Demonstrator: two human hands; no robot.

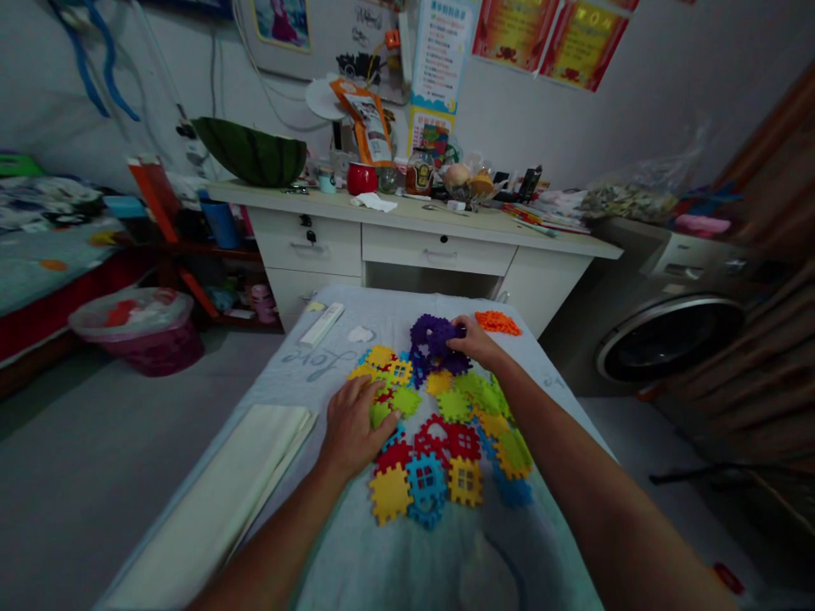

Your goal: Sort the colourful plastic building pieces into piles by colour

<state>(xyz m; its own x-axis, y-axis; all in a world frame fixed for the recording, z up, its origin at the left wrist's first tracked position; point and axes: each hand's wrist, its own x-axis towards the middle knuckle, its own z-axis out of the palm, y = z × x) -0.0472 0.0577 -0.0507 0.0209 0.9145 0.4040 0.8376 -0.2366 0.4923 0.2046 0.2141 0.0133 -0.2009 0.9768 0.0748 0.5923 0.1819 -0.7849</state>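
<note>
Toothed plastic interlocking tiles lie in a loose cluster on the cloth-covered table. My left hand (354,426) rests at the cluster's left side, thumb and fingers apart, over a lime green tile (380,413). At the far side my right hand (472,341) has its thumb and fingers closed at the edge of a pile of purple tiles (434,339). Between my arms are red tiles (433,435), blue window tiles (425,479), a plain yellow tile (390,495) and a yellow window tile (465,482). More lime green tiles (477,390) sit under my right forearm.
Small orange pieces (497,322) lie beyond my right hand. A white box (323,325) and a folded cream cloth (229,484) are on the table's left. Behind stands a cluttered white desk (407,216), with a washing machine (662,314) to the right.
</note>
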